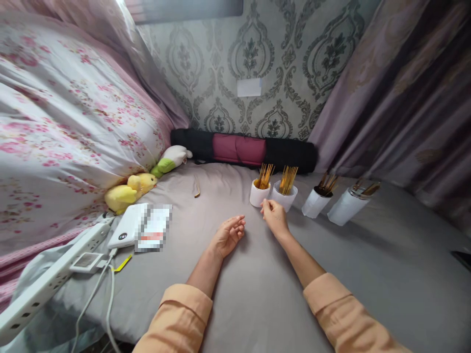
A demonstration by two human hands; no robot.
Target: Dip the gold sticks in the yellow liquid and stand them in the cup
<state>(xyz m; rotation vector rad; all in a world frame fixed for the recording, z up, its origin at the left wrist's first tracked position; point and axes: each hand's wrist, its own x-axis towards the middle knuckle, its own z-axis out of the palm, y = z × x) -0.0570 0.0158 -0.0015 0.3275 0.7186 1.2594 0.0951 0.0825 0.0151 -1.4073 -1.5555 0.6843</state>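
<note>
My left hand (229, 236) rests low over the grey sheet, palm turned inward, with its fingers loosely bent, apart and holding nothing. To its right, my right hand (274, 216) is closed, thumb and fingers together. Anything inside those fingers is hidden or too small to make out. Just beyond it stands a small white cup (258, 197) with thin yellow sticks (265, 176). Beside that cup is a wider whitish cup (285, 200) holding more yellow sticks (289, 179). Whether my right fingers touch either cup, I cannot tell.
Farther right, two white-wrapped containers (315, 205) (344, 208) hold darker sticks. A small hooked stick (197, 189) lies on the sheet (243, 304). Left are plush toys (123, 196), a power bank (128, 225), cables and a power strip (51, 279). A black-and-maroon roll (239, 149) lies along the wall.
</note>
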